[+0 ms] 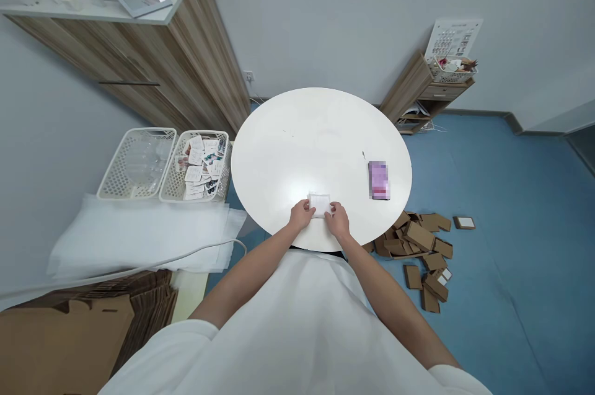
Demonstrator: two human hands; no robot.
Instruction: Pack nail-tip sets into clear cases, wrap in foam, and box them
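A small white packet (320, 204), wrapped in what looks like thin foam sheet, is at the near edge of the white oval table (297, 128). My left hand (301, 215) pinches its left side, thumb at the near corner and fingers at the left edge. On the opposite side my right hand (338, 219) grips the right edge in the same way. What lies inside the wrapping is hidden. To the right on the tabletop rests a purple pack (379, 180), its face blurred.
On the left stand a white basket of cards and small packs (201, 198) and a basket of transparent plastic (134, 196). White foam sheets (134, 230) lie nearer, above flattened cardboard (69, 345). Brown boxes (421, 237) are heaped on the floor at right.
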